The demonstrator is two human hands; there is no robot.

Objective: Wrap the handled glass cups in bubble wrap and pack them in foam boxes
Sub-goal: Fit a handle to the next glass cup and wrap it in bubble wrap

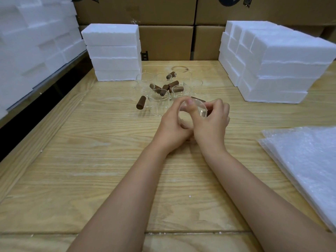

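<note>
Both hands hold one clear glass cup (199, 108) tilted above the wooden table (91, 142). My left hand (172, 124) grips its near side, thumb over the rim. My right hand (212, 122) closes on the right side, where the brown handle is mostly hidden. Behind them stands a cluster of several more glass cups with brown wooden handles (163, 91). A stack of bubble wrap sheets (305, 160) lies at the right. White foam boxes are stacked at the back left (112, 51) and back right (272, 64).
More foam pieces (32, 42) pile up on a shelf at the far left, beyond the table's raised left edge. Cardboard cartons (167, 40) form a wall behind the table. Small foam crumbs dot the tabletop near me.
</note>
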